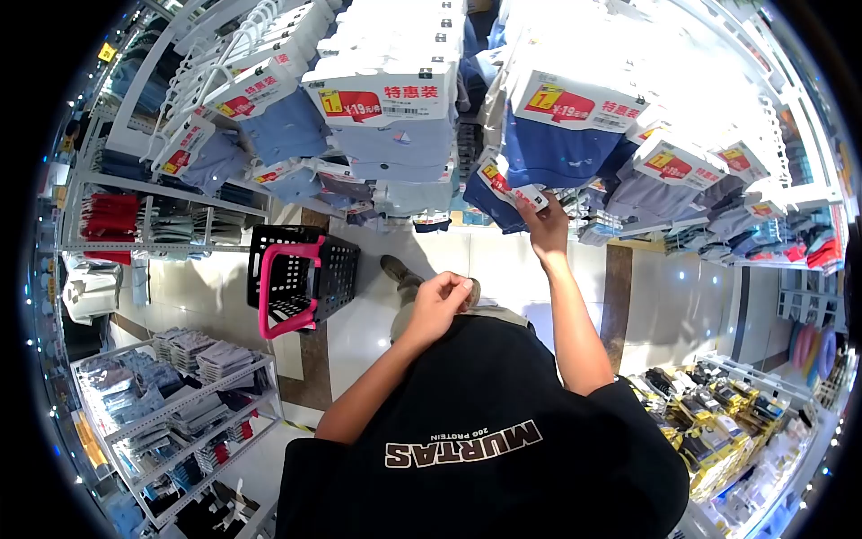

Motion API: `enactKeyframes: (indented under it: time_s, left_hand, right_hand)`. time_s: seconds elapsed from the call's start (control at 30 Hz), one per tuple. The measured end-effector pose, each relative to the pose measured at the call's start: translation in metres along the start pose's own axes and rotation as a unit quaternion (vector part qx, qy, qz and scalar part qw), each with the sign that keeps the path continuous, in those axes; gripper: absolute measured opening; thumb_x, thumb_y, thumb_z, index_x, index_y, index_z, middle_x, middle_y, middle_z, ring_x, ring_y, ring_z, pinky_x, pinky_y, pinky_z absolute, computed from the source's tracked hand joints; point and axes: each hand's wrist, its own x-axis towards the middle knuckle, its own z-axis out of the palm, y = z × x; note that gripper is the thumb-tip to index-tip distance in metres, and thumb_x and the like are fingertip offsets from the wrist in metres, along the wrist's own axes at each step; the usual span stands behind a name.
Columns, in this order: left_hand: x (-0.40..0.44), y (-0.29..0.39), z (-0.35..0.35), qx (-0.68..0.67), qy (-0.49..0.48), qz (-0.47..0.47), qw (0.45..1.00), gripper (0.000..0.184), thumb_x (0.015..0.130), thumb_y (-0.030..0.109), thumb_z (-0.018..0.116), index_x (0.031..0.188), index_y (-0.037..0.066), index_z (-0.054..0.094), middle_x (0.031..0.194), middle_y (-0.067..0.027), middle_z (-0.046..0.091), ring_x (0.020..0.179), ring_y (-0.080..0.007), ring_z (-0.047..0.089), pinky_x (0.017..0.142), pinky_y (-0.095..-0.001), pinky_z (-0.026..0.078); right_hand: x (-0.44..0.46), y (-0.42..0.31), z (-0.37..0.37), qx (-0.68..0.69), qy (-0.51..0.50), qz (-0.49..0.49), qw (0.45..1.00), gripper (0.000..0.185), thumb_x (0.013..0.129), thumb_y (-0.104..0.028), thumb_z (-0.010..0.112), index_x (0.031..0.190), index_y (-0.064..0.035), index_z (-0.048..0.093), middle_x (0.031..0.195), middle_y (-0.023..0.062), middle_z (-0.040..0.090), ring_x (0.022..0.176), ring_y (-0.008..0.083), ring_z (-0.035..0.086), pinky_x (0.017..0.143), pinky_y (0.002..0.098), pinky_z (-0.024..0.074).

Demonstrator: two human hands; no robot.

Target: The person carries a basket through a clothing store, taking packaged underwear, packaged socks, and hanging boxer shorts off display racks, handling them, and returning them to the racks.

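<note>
My right hand [546,226] is raised to the hanging rack, its fingers closed on the white label card [530,197] of a dark blue underwear pack [492,203]. That pack hangs low and tilted. Just above it hangs a larger blue underwear pack [557,153] with a red and yellow price label. In front of my body, my left hand [440,305] is closed with its fingers curled in and the thumb against them. Nothing shows in it, and it touches no goods. Light blue underwear [395,148] on a white card hangs up and to its left.
A black shopping basket [337,274] with a pink handle stands on the tiled floor to my left. Shelves of folded clothes [193,404] are at lower left. A bin of yellow-and-black packs [718,422] is at lower right. Hanging racks curve around the front.
</note>
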Motion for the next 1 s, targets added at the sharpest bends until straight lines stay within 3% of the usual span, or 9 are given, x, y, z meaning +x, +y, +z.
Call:
enactKeyframes:
  time_s: [0.1,0.3,0.4,0.5,0.67,0.8,0.83,0.9,1.0]
  left_hand:
    - [0.002,-0.010,-0.006,-0.010,0.012,0.010,1.000,0.015,0.097,0.015,0.061,0.095,0.000,0.063,0.082,-0.0033,0.064,0.072,-0.0086,0.059,0.065,-0.0244,0.046]
    - [0.015,-0.022,-0.005,0.083,0.103,0.094,0.987,0.029,0.094,0.015,0.064,0.117,-0.002,0.061,0.106,-0.0058,0.064,0.088,-0.0113,0.060,0.079,-0.0271,0.048]
    - [0.013,-0.016,-0.006,0.061,0.001,0.081,0.995,0.036,0.092,0.014,0.067,0.123,-0.002,0.059,0.117,-0.0058,0.062,0.098,-0.0114,0.058,0.087,-0.0287,0.047]
    - [0.010,0.000,-0.005,0.025,-0.046,0.063,0.997,0.028,0.092,0.015,0.068,0.113,-0.003,0.063,0.098,-0.0024,0.066,0.088,-0.0085,0.059,0.082,-0.0258,0.049]
    - [0.006,0.006,-0.005,0.000,-0.008,0.057,0.998,0.023,0.093,0.017,0.069,0.103,-0.003,0.064,0.087,-0.0014,0.066,0.077,-0.0060,0.058,0.070,-0.0236,0.048]
    - [0.010,0.009,0.002,0.015,0.068,0.081,0.994,0.022,0.094,0.019,0.068,0.101,-0.001,0.063,0.085,-0.0011,0.065,0.073,-0.0054,0.057,0.066,-0.0240,0.047]
    - [0.011,0.008,0.001,0.013,0.082,0.080,0.993,0.021,0.094,0.019,0.067,0.100,0.000,0.062,0.085,-0.0012,0.065,0.074,-0.0054,0.057,0.066,-0.0238,0.047]
    - [0.013,0.006,0.001,0.008,0.112,0.076,0.991,0.021,0.095,0.020,0.067,0.099,0.000,0.062,0.085,-0.0014,0.065,0.075,-0.0053,0.057,0.066,-0.0235,0.047]
    - [0.009,0.009,0.002,-0.087,0.096,0.076,0.989,0.020,0.095,0.018,0.066,0.103,0.001,0.058,0.089,-0.0033,0.065,0.079,-0.0071,0.060,0.067,-0.0243,0.049]
  right_hand:
    - [-0.006,0.009,0.001,0.179,-0.035,-0.101,0.978,0.036,0.093,-0.016,0.068,0.119,0.0060,0.056,0.098,0.0102,0.067,0.084,0.0119,0.062,0.076,0.0239,0.0496]
    - [-0.040,-0.021,-0.013,0.272,-0.055,-0.008,0.961,0.036,0.093,-0.003,0.063,0.127,-0.0013,0.051,0.110,0.0098,0.065,0.102,0.0156,0.062,0.091,0.0294,0.0491]
    - [-0.055,-0.023,-0.004,0.375,-0.080,0.085,0.920,0.052,0.093,0.000,0.058,0.141,-0.0075,0.041,0.115,0.0118,0.060,0.106,0.0182,0.060,0.092,0.0314,0.0498]
    - [-0.060,-0.011,0.003,0.367,-0.053,0.085,0.925,0.053,0.094,-0.002,0.057,0.144,-0.0073,0.038,0.114,0.0110,0.060,0.102,0.0174,0.060,0.091,0.0312,0.0502]
    - [-0.070,-0.009,-0.002,0.126,-0.123,0.038,0.984,0.015,0.096,-0.010,0.061,0.106,-0.0006,0.068,0.097,0.0015,0.064,0.092,0.0074,0.056,0.079,0.0218,0.0446]
    - [-0.085,-0.022,0.011,-0.033,-0.207,-0.126,0.970,0.026,0.087,-0.015,0.072,0.111,-0.0039,0.068,0.097,0.0042,0.065,0.092,0.0117,0.058,0.082,0.0264,0.0467]
    - [-0.091,-0.023,0.015,0.042,-0.256,-0.001,0.966,0.033,0.083,-0.016,0.077,0.113,-0.0043,0.067,0.100,0.0073,0.064,0.095,0.0156,0.058,0.085,0.0304,0.0474]
    - [-0.098,-0.029,0.024,-0.026,-0.221,-0.144,0.964,0.039,0.081,-0.017,0.079,0.116,-0.0049,0.067,0.101,0.0083,0.063,0.094,0.0158,0.059,0.084,0.0309,0.0485]
    - [-0.101,-0.039,0.026,-0.027,-0.230,-0.059,0.971,0.043,0.075,-0.020,0.084,0.111,-0.0034,0.069,0.115,0.0150,0.055,0.108,0.0261,0.059,0.092,0.0346,0.0491]
